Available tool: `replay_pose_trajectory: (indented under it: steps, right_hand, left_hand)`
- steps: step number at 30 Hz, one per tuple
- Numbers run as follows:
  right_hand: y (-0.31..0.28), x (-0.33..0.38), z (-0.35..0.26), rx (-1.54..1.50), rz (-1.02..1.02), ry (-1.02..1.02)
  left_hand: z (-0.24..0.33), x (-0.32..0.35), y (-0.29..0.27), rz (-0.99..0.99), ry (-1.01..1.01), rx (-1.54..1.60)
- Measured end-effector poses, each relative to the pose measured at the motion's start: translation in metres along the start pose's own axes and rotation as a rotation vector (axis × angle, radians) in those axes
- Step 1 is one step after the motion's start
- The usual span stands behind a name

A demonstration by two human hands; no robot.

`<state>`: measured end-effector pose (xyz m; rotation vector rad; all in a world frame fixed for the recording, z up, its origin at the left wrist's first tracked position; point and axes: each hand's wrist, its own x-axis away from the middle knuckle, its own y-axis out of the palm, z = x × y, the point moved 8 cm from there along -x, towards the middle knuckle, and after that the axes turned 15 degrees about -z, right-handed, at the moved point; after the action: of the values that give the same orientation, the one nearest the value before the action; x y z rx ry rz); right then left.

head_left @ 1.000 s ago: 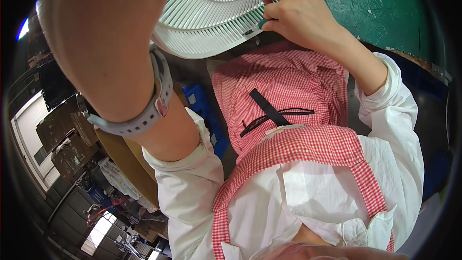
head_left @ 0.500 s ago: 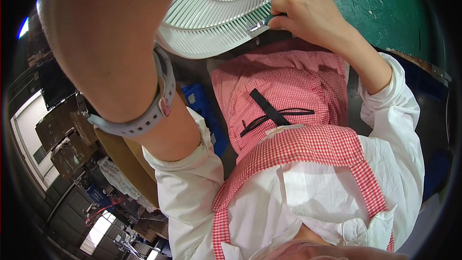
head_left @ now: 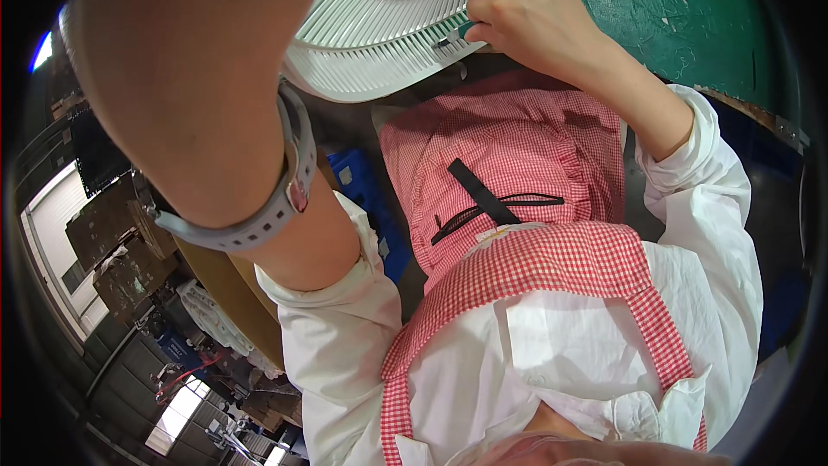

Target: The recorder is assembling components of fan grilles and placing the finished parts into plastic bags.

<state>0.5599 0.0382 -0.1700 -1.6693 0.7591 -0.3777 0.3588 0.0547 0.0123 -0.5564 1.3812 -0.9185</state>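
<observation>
A round white plastic fan grille with fine radiating ribs [head_left: 379, 43] is seen at the upper middle of the view, cut off by the upper edge. Its right side is set against a green, scuffed tabletop [head_left: 681, 17]; its near rim is turned toward the red-and-white checked apron [head_left: 517, 155].

By the right hand [head_left: 526, 17], a small hand tool with a green handle and a grey metal tip [head_left: 446, 41] is gripped between curled fingers and thumb. The tip is placed over the ribs beside the near rim; whether contact is made cannot be told. The left hand is not shown: only the bare left forearm [head_left: 198, 78], with a grey watch strap [head_left: 250, 223], is visible, so its grip cannot be stated.

The grille is judged light for its breadth, stiff at the rim and somewhat springy across the ribs. The smooth plastic may be slippery, and thin ribs could be nicked or snapped. Hold is best taken at the solid outer rim, clear of the metal tip.
</observation>
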Motion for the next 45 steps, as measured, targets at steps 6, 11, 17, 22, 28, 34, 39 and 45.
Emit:
replay_pose_trajectory:
  steps: [6,11,17,22,28,34,39,45]
  right_hand:
    - [-0.009,-0.003,0.0,-0.095,-0.002,-0.027]
    - [-0.009,0.007,0.004,-0.093,-0.124,0.006]
    - [0.0,0.002,-0.001,-0.002,-0.099,-0.011]
    - [0.002,-0.003,-0.002,-0.009,-0.057,-0.029]
    - [0.004,-0.001,0.002,0.004,-0.001,-0.016]
    - [0.0,0.001,0.0,-0.012,0.072,-0.025]
    - [0.001,0.003,0.001,0.03,0.134,-0.024]
    - [-0.017,0.021,0.012,-0.014,0.242,-0.017]
  left_hand:
    - [0.001,0.0,-0.007,-0.032,0.002,0.038]
    - [0.007,0.001,0.007,-0.069,0.015,0.117]
    - [0.017,0.0,0.013,-0.114,0.028,0.179]
    - [0.023,0.0,0.016,-0.15,0.028,0.22]
    - [0.041,-0.002,0.024,-0.191,0.048,0.288]
    - [0.056,-0.001,0.029,-0.235,0.058,0.352]
    - [0.071,0.001,0.034,-0.271,0.07,0.404]
    - [0.082,0.0,0.04,-0.306,0.082,0.476]
